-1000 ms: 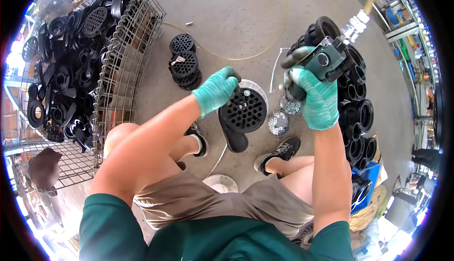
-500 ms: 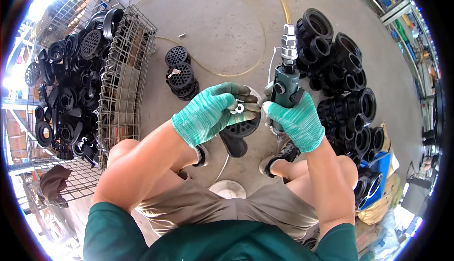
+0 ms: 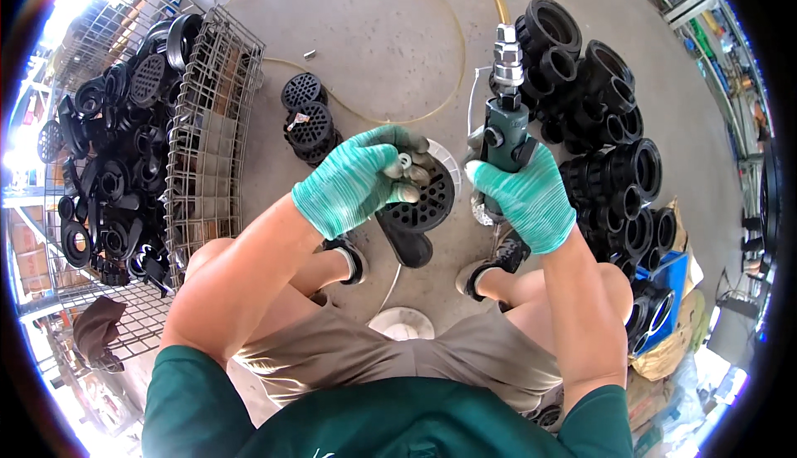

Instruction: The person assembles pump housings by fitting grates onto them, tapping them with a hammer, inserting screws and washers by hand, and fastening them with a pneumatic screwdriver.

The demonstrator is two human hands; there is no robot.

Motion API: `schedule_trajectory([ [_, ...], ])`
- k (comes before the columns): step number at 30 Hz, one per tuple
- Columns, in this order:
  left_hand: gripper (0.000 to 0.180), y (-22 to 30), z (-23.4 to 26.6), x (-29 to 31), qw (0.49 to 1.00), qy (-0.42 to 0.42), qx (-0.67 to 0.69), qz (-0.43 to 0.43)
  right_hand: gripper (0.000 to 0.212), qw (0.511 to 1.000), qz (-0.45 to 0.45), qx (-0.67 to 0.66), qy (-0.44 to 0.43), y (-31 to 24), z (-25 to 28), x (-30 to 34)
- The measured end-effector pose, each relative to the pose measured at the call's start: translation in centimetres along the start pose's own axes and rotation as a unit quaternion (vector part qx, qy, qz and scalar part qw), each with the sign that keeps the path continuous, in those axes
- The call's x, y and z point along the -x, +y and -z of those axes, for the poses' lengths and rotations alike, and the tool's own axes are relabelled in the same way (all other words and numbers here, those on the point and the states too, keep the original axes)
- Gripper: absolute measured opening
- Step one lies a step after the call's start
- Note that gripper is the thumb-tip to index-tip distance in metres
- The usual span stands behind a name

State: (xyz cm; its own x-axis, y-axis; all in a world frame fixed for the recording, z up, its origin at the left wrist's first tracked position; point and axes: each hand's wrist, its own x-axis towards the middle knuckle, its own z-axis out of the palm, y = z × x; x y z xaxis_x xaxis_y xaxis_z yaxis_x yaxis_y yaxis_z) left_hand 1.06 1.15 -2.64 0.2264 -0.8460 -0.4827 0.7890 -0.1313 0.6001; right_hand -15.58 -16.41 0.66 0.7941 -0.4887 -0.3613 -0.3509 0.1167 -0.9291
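In a green-striped glove, my left hand (image 3: 353, 180) is closed with curled fingers around small white washers (image 3: 404, 161), one of which shows between thumb and fingers. It hovers over a black perforated round cover with a paddle-like arm (image 3: 423, 196), which stands on a pale round base partly showing behind it. My right hand (image 3: 533, 200), gloved alike, grips a dark green air tool (image 3: 505, 138) by its body. A silver coupling (image 3: 506, 59) joins the tool to a yellowish hose. The tool's lower end sits beside my wrist, partly hidden.
A wire cage (image 3: 212, 134) full of black parts stands at the left. Stacked perforated discs (image 3: 309, 122) lie nearer the middle. Black ring-shaped fittings (image 3: 610, 167) pile up at the right, by a blue crate (image 3: 668, 317). A yellow hose (image 3: 461, 68) loops over the floor.
My left hand's fingers have curled further around the washers, and fewer show now. More of the perforated cover has come into view. My right hand still grips the air tool.
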Motion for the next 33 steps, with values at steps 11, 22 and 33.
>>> schedule_trajectory([
  [11,0.046,-4.8,9.2,-2.3,0.802,0.159,-0.576,0.021,0.029,0.989,-0.109,0.096,-0.014,8.5,-0.5,-3.1],
  [22,0.041,-7.4,9.8,-2.6,0.727,0.103,-0.678,-0.046,0.034,0.981,-0.194,-0.011,-0.004,13.4,-1.7,-2.7],
  [33,0.043,-6.8,9.4,-2.6,0.828,0.122,-0.547,0.022,0.039,0.987,-0.157,-0.016,-0.032,13.7,-1.4,-2.2],
])
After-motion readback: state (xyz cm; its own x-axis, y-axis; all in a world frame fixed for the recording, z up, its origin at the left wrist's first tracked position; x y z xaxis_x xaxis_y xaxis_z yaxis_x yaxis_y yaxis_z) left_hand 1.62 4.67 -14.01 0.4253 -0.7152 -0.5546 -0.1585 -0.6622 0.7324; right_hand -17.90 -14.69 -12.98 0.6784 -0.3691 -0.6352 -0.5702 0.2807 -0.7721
